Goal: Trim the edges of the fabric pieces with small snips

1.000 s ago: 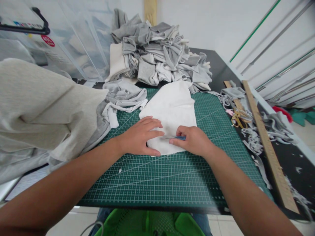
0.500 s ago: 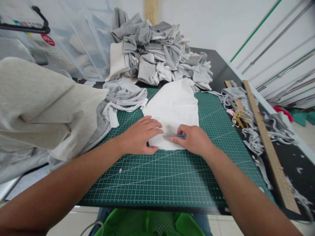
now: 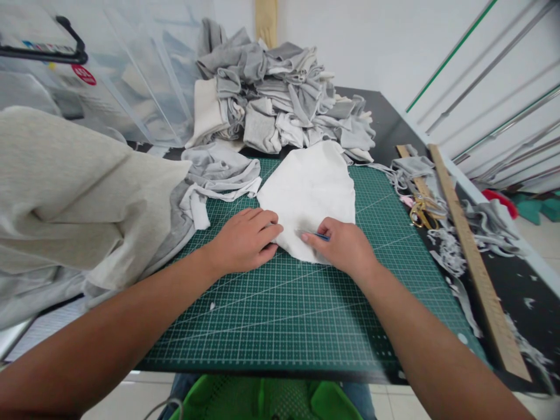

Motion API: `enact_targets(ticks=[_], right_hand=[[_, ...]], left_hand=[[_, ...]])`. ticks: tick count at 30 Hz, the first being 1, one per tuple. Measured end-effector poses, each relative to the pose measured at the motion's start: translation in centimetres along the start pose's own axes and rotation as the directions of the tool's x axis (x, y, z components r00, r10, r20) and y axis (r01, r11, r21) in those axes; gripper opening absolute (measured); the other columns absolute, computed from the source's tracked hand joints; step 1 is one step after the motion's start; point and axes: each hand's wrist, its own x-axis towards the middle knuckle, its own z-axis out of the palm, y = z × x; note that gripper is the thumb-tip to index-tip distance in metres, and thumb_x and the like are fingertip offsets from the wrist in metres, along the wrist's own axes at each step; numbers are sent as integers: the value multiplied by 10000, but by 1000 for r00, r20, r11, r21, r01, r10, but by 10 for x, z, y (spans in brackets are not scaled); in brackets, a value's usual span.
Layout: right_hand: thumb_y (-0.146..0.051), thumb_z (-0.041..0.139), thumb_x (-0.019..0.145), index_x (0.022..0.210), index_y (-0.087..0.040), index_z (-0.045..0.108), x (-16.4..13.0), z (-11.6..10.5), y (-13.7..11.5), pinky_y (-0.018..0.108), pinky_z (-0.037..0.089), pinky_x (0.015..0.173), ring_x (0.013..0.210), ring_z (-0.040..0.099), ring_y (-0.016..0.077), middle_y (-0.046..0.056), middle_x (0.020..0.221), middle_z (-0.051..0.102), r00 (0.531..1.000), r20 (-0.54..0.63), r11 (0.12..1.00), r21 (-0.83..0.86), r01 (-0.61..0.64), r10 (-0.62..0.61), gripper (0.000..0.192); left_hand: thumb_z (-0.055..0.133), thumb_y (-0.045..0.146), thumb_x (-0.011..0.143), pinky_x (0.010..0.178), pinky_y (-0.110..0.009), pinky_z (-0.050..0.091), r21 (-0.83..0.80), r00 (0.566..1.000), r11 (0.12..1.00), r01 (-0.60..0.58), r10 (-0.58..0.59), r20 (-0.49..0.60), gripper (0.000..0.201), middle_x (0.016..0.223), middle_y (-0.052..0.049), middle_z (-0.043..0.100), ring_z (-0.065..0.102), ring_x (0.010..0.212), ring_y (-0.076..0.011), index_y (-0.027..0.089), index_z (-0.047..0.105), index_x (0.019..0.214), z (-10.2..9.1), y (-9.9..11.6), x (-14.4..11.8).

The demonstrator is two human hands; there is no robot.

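A piece of white fabric [image 3: 312, 184] lies on the green cutting mat [image 3: 280, 326], its lower part between my hands. My left hand [image 3: 247, 239] is at the fabric's lower left edge, with fingers bent and closed on that edge. My right hand [image 3: 343, 245] rests over the lower right part, closed around a small blue-handled tool [image 3: 322, 237]. A thin greyish tip points left from it over the fabric. Most of the tool is hidden in the hand, so its exact kind cannot be made out.
Grey and cream fabric pieces [image 3: 262, 87] are heaped at the back. Beige-grey cloth [image 3: 79, 186] drapes at left before a clear plastic box [image 3: 144, 76]. To the right lie gold-handled scissors [image 3: 422, 214], a long wooden ruler [image 3: 479, 268] and scraps [image 3: 450, 251].
My left hand has drawn slightly left, and the fabric's lower left edge has pulled up and in. The tool in my right hand shows less than before.
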Motion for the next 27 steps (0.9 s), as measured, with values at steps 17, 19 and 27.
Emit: enact_targets(ticks=[17,19,27], right_hand=[[-697,465,780,791,-233,604,-1,5,-2,274,284,509,617,580,182,24,686,661,999,-8,992,-119,37,-38,485],[-705,458,780,804,-233,605,-2,5,-4,277,276,511,612,581,185,23,678,662,997,-4,987,-144,75,-77,495],[-589,514,813,835,-223,603,-9,6,-12,286,276,539,607,598,176,6,685,676,975,10,964,-150,222,-223,377]], left_hand=[[606,228,838,987,-406,439,-143,998,989,-34,26,-54,546,1345,-148,421,461,1184,-266,145,395,1335,7,5,2],[595,195,834,977,-421,444,-115,998,993,-35,29,-57,511,1309,-146,448,474,1153,-268,142,414,1309,8,5,4],[634,275,820,969,-424,453,-147,993,984,-105,97,-65,466,1276,-166,453,459,1178,-278,130,454,1225,11,5,5]])
